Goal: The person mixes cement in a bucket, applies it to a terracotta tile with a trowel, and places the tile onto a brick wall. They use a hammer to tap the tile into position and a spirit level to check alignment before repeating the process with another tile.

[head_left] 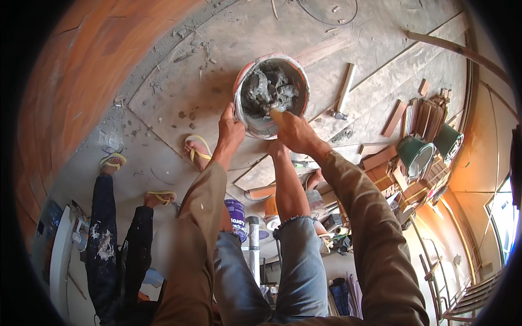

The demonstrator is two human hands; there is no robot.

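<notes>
Long brown sleeves (pixel 375 217) reach a round white-and-orange plastic bucket (pixel 238 87) of wet grey mortar (pixel 266 89) on dusty flooring (pixel 261 24), left hand (pixel 230 133) gripping its rim, right hand (pixel 296 133) clenched, grasp unclear, probably mixing, next needing firm bracing.

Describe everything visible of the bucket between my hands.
The bucket is round and looks like plastic, reddish-orange outside, with a pale, smeared rim and grey-coated inner walls. Its open mouth faces the camera; inside sits a lumpy, wet-looking grey mix. It is seen against the dusty floor board. The left hand grips its left edge; the right hand is at the near-right rim, contact unclear.
</notes>
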